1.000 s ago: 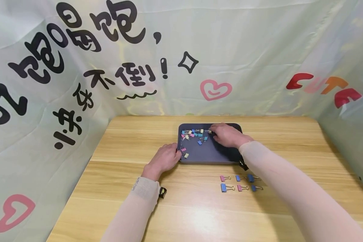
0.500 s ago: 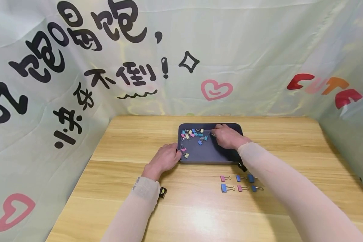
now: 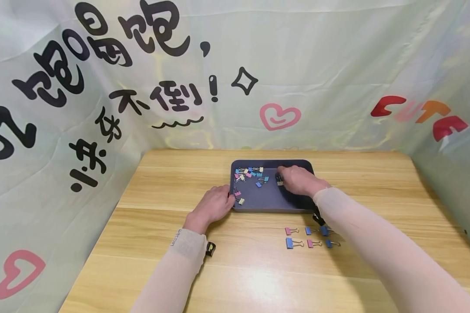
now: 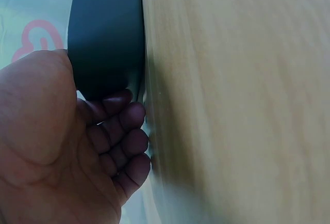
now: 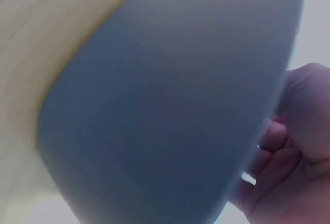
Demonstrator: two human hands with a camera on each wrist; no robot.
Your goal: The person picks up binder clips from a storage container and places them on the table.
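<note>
A dark blue-grey tray [image 3: 272, 205] lies on the wooden table, with several small binder clips [image 3: 250, 172] in pink, yellow, teal and blue at its left side. My left hand [image 3: 213, 203] grips its left edge; in the left wrist view, the thumb of my left hand [image 4: 56, 136] is by the rim and the fingers curl at the side wall. Inside the tray, my right hand [image 3: 297, 179] pinches a yellowish binder clip [image 3: 280, 183] at the fingertips. In the right wrist view the tray's wall [image 5: 165, 100] hides most of my right hand's fingers.
In front of the tray, pink clips [image 3: 314, 244] and blue clips [image 3: 295, 243] lie in two rows on the table [image 3: 235, 261]; my right sleeve passes close to their right end. A printed cloth [image 3: 325, 65] stands behind and at both sides.
My right hand has drawn the yellowish binder clip away from the pile, to the right and toward the front inside the tray. My left hand has stayed at the tray's left edge.
</note>
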